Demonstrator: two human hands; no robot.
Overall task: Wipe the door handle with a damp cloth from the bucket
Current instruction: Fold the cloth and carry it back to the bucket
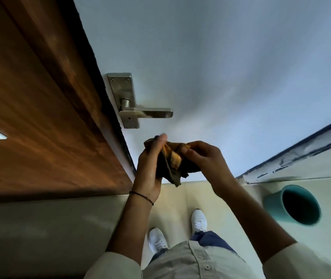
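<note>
At centre frame, a person's left hand (149, 170) and right hand (202, 158) both grip a crumpled brown-and-orange cloth (173, 164) (bunched between them), just below the brushed-metal lever door handle (140, 109). A teal plastic bucket (293, 206) stands at lower right.

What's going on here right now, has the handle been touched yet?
A person stands facing a pale door and holds a brown and orange cloth in both hands, the left hand gripping one side and the right hand pinching the other, as if folding or bunching it. The cloth sits just below the metal door handle and is not touching it. A teal bucket stands on the floor to the person's right. Wiping has not yet begun.
</note>
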